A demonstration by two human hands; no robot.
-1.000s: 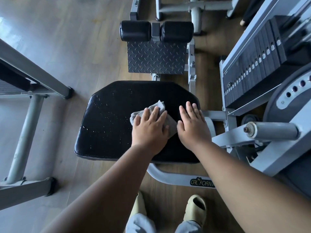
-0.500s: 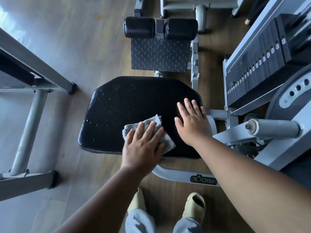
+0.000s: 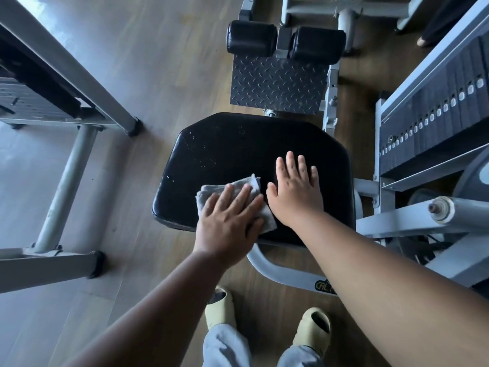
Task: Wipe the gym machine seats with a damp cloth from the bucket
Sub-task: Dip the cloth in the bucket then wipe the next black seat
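A black padded seat (image 3: 238, 147) of a gym machine lies below me, speckled with pale spots on its left half. A folded grey cloth (image 3: 211, 190) lies on the seat's near edge. My left hand (image 3: 230, 221) presses flat on the cloth with straight fingers. Beside it, my right hand (image 3: 296, 192) rests flat on the bare seat, fingers spread, thumb almost touching the cloth. No bucket is in view.
Beyond the seat are a checker-plate footrest (image 3: 275, 83) and two black roller pads (image 3: 285, 43). A weight stack (image 3: 436, 107) and grey arm (image 3: 423, 215) stand at right. Another machine's grey frame (image 3: 66, 181) stands at left on the wooden floor. My feet in pale clogs (image 3: 315, 327) are below.
My left hand has slid the cloth from the middle of the seat toward the near left edge. My right hand has stayed flat on the seat.
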